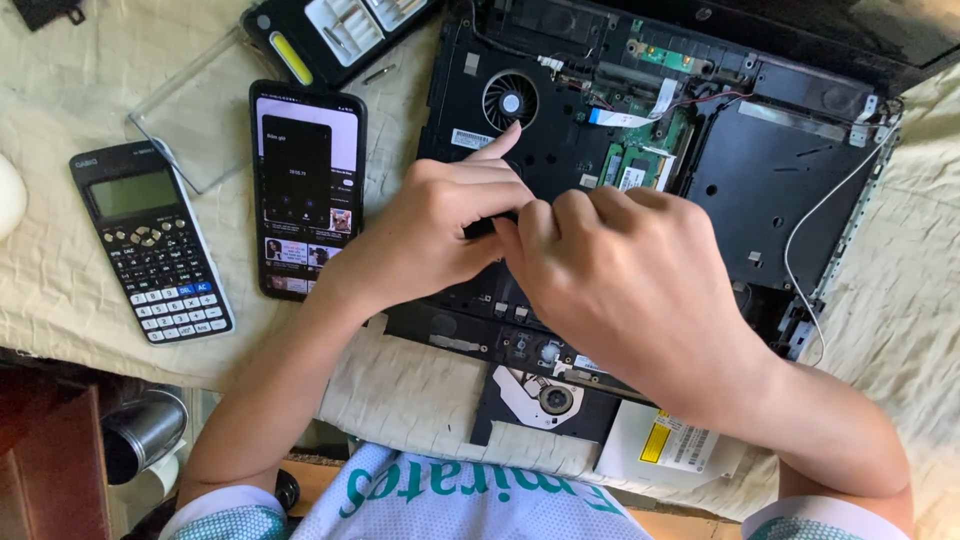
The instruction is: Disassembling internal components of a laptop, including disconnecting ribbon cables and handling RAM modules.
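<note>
Both hands, left hand and right hand, pinch a small dark part over the opened laptop; a slip could snag the loose white wire.

lit phone screen | grey calculator display | yellow-white drive label

at the bottom of the frame i see my white jersey with teal lettering, its short sleeves patterned teal and white; both forearms are bare.
</note>
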